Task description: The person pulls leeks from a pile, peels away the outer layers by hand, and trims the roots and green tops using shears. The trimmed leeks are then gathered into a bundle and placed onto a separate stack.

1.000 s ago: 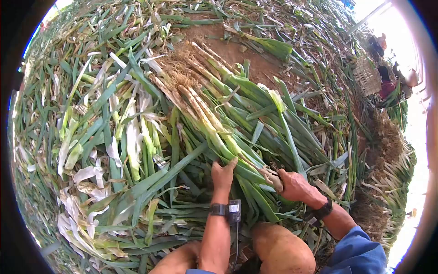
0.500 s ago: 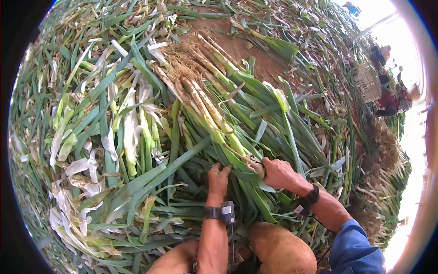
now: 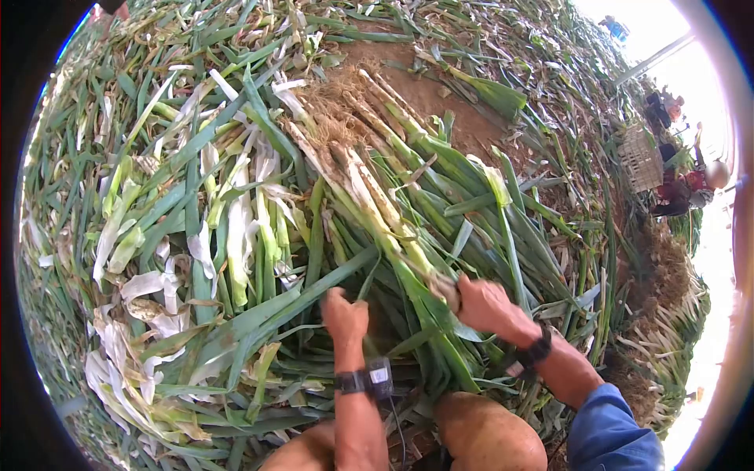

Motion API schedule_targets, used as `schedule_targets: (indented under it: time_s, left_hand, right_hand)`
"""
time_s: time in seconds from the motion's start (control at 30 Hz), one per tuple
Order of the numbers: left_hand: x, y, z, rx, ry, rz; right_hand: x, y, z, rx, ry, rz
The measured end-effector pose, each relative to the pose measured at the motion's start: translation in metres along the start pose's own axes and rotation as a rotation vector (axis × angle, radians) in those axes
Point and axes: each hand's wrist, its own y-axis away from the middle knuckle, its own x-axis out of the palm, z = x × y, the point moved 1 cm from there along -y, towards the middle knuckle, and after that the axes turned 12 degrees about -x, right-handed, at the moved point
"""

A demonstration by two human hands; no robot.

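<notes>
Long leeks (image 3: 378, 206) lie in a loose bundle before my knees, their rooty white ends pointing away from me. My right hand (image 3: 493, 310) is closed at the leafy part of the nearest leeks, against a withered brownish leaf (image 3: 444, 290). Left of those stalks, my left hand (image 3: 345, 318) is closed and slightly blurred. A narrow green leaf (image 3: 367, 279) runs into its fingers. Both wrists wear dark straps, and a small box sits on the left one. The right fingertips are hidden behind the hand.
Stripped leaves (image 3: 236, 228) and pale peelings (image 3: 129, 377) cover the ground on the left. Bare brown soil (image 3: 452, 106) shows beyond the roots. At right are rows of leeks (image 3: 667, 337), a woven basket (image 3: 640, 159) and other people (image 3: 683, 184).
My left hand has moved left, away from the leek stalks, with a narrow leaf in its fingers. My right hand stays nearly in place, and the view has shifted slightly.
</notes>
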Motion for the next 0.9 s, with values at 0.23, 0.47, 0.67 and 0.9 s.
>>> schedule_targets:
  time_s: [0.23, 0.47, 0.67, 0.9]
  left_hand:
    - [0.069, 0.039, -0.047, 0.161, 0.068, 0.177]
    - [0.052, 0.023, -0.077, 0.019, 0.180, 0.325]
    - [0.070, 0.017, -0.086, -0.012, -0.025, 0.104]
    - [0.050, 0.018, -0.067, -0.227, 0.429, 0.509]
  right_hand:
    - [0.021, -0.015, -0.004, -0.022, 0.013, -0.089]
    - [-0.002, -0.121, 0.023, -0.045, -0.026, -0.206]
    - [-0.025, -0.120, 0.028, -0.033, -0.026, -0.145]
    - [-0.013, 0.019, 0.012, -0.020, 0.044, 0.021]
